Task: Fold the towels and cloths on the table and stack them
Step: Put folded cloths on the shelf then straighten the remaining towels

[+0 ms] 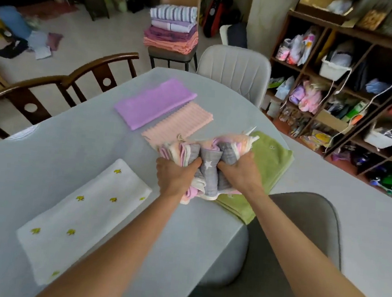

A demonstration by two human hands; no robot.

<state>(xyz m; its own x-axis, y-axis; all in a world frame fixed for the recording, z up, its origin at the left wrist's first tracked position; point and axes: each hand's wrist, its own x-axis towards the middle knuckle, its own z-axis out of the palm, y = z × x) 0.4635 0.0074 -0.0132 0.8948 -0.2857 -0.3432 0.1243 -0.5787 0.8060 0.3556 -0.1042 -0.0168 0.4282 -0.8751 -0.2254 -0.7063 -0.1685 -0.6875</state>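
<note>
I see both forearms reaching forward over the grey counter (78, 143), bare and nearly parallel, converging on 1 bundle of small cloths (209, 163) near the counter's right edge; the left hand (176, 177) clamps the bundle's left side, knuckles up, its fingers (193, 163) curled down into the folds; the right hand (240, 173) mirrors it on the right side, fingers closed around the grey layers, thumb side facing inward. Between the 2 hands a grey strip with a white star stands out — the bundle mixes grey, pink and cream layers and is bunched rather than flat. It rests partly on a green towel (268, 168) folded beneath it, and its far end touches a peach ribbed towel (180, 126). Beyond that lies a folded purple towel (155, 103), just beside the peach one. To my left a long white cloth with small yellow prints (79, 216) lies flat and folded, well apart from the hands. Past the counter, a chair holds a stack of folded linens (172, 29).
</note>
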